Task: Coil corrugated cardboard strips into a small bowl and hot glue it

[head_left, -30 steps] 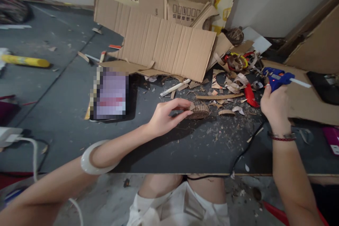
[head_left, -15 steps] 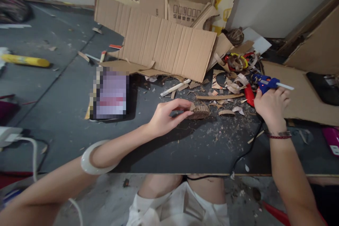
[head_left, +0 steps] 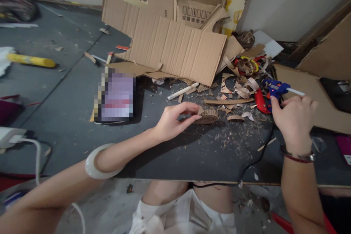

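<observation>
My left hand (head_left: 172, 121) pinches the edge of a small coiled corrugated-cardboard disc (head_left: 208, 116) that lies flat on the dark table (head_left: 175, 153). A blue hot-glue gun (head_left: 275, 88) lies on its side to the right, its white glue stick pointing right and its black cord (head_left: 255, 159) trailing to the table's front edge. My right hand (head_left: 295, 120) hovers just in front of the gun with loosely spread fingers. Only the thumb tip is by the handle, and nothing is gripped.
Large corrugated sheets (head_left: 175, 45) and boxes fill the back. Cardboard strips, a white glue stick (head_left: 183, 90), a red-handled tool (head_left: 259, 100) and crumbs litter the middle. A blurred tablet (head_left: 117, 97) lies left. A yellow tube (head_left: 31, 60) is at far left, and a brown board (head_left: 309, 98) at right.
My right hand has laid the glue gun down on its side and loosened its grip, drawing back slightly. The left hand has stayed on the cardboard coil.
</observation>
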A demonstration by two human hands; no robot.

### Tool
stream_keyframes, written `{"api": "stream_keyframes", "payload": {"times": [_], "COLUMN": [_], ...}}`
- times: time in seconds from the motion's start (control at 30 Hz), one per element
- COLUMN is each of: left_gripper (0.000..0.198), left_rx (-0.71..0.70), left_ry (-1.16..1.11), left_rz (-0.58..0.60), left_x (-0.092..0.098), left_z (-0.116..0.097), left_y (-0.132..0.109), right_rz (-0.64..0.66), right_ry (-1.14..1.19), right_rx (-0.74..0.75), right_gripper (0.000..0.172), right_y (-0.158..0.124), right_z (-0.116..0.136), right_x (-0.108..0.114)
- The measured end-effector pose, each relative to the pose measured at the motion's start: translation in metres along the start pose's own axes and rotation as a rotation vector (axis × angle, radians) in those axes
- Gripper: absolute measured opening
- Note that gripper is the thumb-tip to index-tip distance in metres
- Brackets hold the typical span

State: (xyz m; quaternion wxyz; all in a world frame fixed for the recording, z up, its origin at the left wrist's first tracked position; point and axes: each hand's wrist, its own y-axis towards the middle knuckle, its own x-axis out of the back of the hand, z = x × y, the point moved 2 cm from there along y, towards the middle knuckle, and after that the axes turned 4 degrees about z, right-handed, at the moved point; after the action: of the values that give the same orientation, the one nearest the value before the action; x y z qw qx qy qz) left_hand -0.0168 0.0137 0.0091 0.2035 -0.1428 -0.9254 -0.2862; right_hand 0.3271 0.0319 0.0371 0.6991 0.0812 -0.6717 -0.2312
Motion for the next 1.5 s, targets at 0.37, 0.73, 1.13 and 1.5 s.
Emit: {"api": "stream_keyframes", "payload": {"times": [0.37, 0.73, 1.13, 1.5], "left_gripper": [0.021, 0.020, 0.025, 0.028], "left_rx": [-0.066, -0.137, -0.224, -0.370], "left_ry": [0.147, 0.133, 0.148, 0.407], "left_rz": [0.027, -0.002, 0.081, 0.178], "left_x": [0.003, 0.002, 0.002, 0.004], "left_z": [-0.002, -0.004, -0.002, -0.002], "left_y": [0.001, 0.000, 0.001, -0.002], "right_rz": [0.251, 0.141, 0.067, 0.042], "right_ry": [0.813, 0.901, 0.918, 0.907], "right_rx": [0.611, 0.671, 0.706, 0.734], "right_gripper": [0.020, 0.026, 0.031, 0.027], "right_y": [-0.054, -0.071, -0.074, -0.074], "right_z": [0.101, 0.113, 0.113, 0.114], "right_x": [0.003, -0.015, -0.018, -0.018]}}
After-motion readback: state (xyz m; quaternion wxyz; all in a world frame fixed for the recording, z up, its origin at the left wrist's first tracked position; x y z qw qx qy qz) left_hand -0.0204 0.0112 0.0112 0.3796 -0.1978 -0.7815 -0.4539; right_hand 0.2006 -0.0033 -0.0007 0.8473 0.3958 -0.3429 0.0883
